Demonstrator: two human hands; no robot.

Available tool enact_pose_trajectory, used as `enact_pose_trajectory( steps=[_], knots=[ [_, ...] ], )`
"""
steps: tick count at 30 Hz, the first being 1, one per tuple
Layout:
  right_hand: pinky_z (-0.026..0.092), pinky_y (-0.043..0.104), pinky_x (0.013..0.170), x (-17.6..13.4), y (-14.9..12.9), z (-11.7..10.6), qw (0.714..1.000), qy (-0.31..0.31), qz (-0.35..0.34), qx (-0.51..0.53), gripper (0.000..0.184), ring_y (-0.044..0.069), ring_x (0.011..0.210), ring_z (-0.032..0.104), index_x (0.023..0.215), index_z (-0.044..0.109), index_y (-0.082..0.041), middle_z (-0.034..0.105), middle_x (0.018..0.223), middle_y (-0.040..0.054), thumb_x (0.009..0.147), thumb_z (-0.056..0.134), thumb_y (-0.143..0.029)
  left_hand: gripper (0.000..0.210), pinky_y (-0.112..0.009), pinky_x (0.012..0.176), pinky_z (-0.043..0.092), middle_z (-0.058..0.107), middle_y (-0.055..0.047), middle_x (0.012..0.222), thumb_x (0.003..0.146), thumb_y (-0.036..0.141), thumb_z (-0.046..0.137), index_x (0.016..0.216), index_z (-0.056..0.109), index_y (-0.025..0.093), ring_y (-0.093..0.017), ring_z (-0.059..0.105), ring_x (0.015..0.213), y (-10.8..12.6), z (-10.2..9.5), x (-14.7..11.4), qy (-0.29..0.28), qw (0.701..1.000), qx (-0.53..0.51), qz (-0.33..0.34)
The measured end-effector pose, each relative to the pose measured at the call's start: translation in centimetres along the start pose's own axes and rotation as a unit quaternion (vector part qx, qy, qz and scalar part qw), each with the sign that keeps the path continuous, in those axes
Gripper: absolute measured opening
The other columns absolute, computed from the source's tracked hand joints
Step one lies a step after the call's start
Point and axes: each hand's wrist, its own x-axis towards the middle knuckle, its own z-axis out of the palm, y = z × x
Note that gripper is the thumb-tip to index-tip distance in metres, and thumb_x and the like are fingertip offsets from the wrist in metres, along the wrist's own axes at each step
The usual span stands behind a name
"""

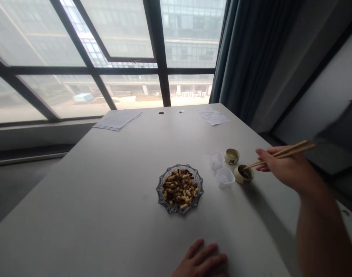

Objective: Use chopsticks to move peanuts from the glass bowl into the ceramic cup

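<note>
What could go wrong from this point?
Tipping: the chopsticks in the right hand reach into the near cup, which no hand steadies, so a sideways push might tip it.

Knocking: the clear boxes and far cup stand close by, so a shoved cup could bump them.

Spilling: nuts are piled in the bowl; some might roll out if it were jolted.
</note>
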Motion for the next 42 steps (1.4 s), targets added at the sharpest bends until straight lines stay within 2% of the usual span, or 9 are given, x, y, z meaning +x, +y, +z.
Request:
enact_pose_trajectory(
  steps=[10,14,19,22,26,30,32,36,42],
  knots=[
    [0.06,0.031,0.047,1.8,2.7,3.1,0.999,-0.047,0.022,0.002,0.027,0.027,0.055,0.076,0.065,0.068,-0.023,0.075,0.062,0.0082,0.082,0.08,-0.04,0.027,-0.035,0.13,0.019,0.061,0.012,0.148,0.108,0.042,0.05,0.125,0.071,0.038,-0.012,0.055,0.138,-0.3,0.2,0.1,0.014,1.0,-0.009,-0.001],
    [0.06,0.031,0.052,1.3,1.6,2.6,0.998,-0.04,0.049,-0.021,0.024,0.027,0.06,0.077,0.068,0.068,-0.022,0.075,0.062,0.0076,0.083,0.079,-0.038,0.026,-0.035,0.129,0.021,0.061,0.012,0.149,0.107,0.043,0.053,0.125,0.071,0.04,-0.013,0.054,0.138,-0.3,0.0,0.2,0.013,1.0,-0.01,0.0],
    [0.058,0.028,0.053,-0.5,-0.6,1.1,0.998,-0.04,-0.015,-0.041,0.029,0.024,0.064,0.077,0.07,0.071,-0.022,0.077,0.066,0.006,0.09,0.073,-0.043,0.026,-0.036,0.127,0.026,0.061,0.009,0.149,0.106,0.043,0.056,0.126,0.071,0.04,-0.015,0.052,0.14,0.0,-0.2,0.2,-0.017,1.0,-0.018,0.001],
    [0.056,0.027,0.055,-1.6,-2.1,1.4,0.996,-0.047,-0.058,-0.051,0.029,0.022,0.062,0.076,0.073,0.075,-0.022,0.077,0.067,0.0047,0.091,0.073,-0.045,0.027,-0.037,0.128,0.024,0.058,0.01,0.152,0.108,0.041,0.052,0.129,0.069,0.04,-0.015,0.049,0.143,0.1,-0.2,0.0,-0.026,0.999,-0.02,0.0],
    [0.057,0.027,0.059,-3.8,-4.0,4.5,0.986,-0.116,-0.095,0.076,0.031,0.021,0.065,0.075,0.079,0.078,-0.022,0.078,0.073,0.0054,0.094,0.07,-0.048,0.027,-0.038,0.127,0.027,0.055,0.009,0.155,0.106,0.04,0.056,0.131,0.067,0.04,-0.016,0.046,0.147,0.3,0.1,-0.3,-0.049,0.999,-0.016,-0.002],
    [0.055,0.028,0.067,-6.9,-4.6,9.4,0.928,-0.288,-0.163,0.169,0.033,0.019,0.071,0.072,0.08,0.077,-0.02,0.077,0.077,0.0052,0.098,0.066,-0.046,0.026,-0.038,0.127,0.027,0.055,0.01,0.155,0.106,0.042,0.056,0.128,0.069,0.042,-0.016,0.048,0.145,0.4,1.2,-0.6,-0.024,1.0,0.0,0.003],
    [0.054,0.029,0.069,-8.2,-4.3,11.6,0.9,-0.332,-0.195,0.204,0.033,0.018,0.073,0.07,0.08,0.077,-0.019,0.075,0.079,0.0054,0.099,0.065,-0.043,0.024,-0.038,0.127,0.027,0.057,0.011,0.153,0.106,0.044,0.056,0.125,0.07,0.043,-0.015,0.05,0.143,0.4,1.7,-0.7,0.004,1.0,0.01,0.002],
    [0.051,0.029,0.073,-9.3,-3.2,14.1,0.874,-0.367,-0.215,0.234,0.03,0.017,0.076,0.067,0.083,0.076,-0.018,0.074,0.08,0.0049,0.1,0.066,-0.04,0.026,-0.039,0.128,0.025,0.057,0.012,0.153,0.107,0.043,0.055,0.129,0.069,0.044,-0.015,0.046,0.146,0.5,2.1,-0.8,0.01,1.0,0.023,0.0],
    [0.05,0.028,0.07,-8.5,-2.7,14.0,0.888,-0.376,-0.168,0.203,0.035,0.017,0.071,0.067,0.078,0.075,-0.018,0.073,0.075,0.0039,0.1,0.065,-0.044,0.024,-0.038,0.125,0.031,0.056,0.012,0.153,0.107,0.043,0.055,0.126,0.071,0.043,-0.016,0.049,0.145,0.6,2.1,-0.9,-0.009,1.0,0.018,0.002]
  ],
)
